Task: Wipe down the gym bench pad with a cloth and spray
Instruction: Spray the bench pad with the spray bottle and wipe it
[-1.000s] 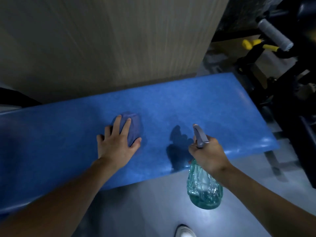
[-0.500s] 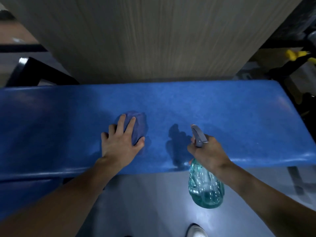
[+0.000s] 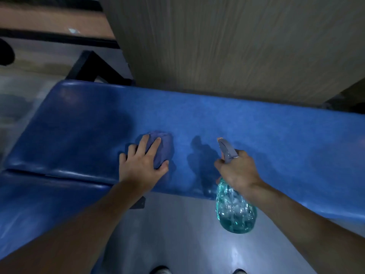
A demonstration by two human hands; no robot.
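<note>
A blue bench pad [image 3: 256, 135] was seen stretched across the middle of the view, lit brighter toward the right and darker, kind of glossy, toward the left end. A second blue pad section [image 3: 29, 204] was butted up against it at the lower left, with a seam visible between the two.

A bunched-up blue-purple cloth [image 3: 161, 147] was pressed flat onto the pad, roughly mid-width. It was covered by the left hand [image 3: 142, 165], fingers spread over the top and thumb tucked against the cloth's right side, so the grip there was wide and flat on the cloth rather than curled around it.

A clear teal spray bottle [image 3: 235, 212] was held by the right hand [image 3: 237, 171], the grip wrapped tight around the neck. The grey nozzle [image 3: 227, 149] was pointed out over the pad, while the bottle body hung just past the near edge of the bench, above the grey floor [image 3: 177, 234]. Some liquid could be made out in the bottom of it. A shadow of the bottle and hand was cast on the pad between the two hands.

A wood-grain panel [image 3: 217, 46] was standing behind the bench, and shoe tips [image 3: 160, 269] were just caught at the bottom edge.
</note>
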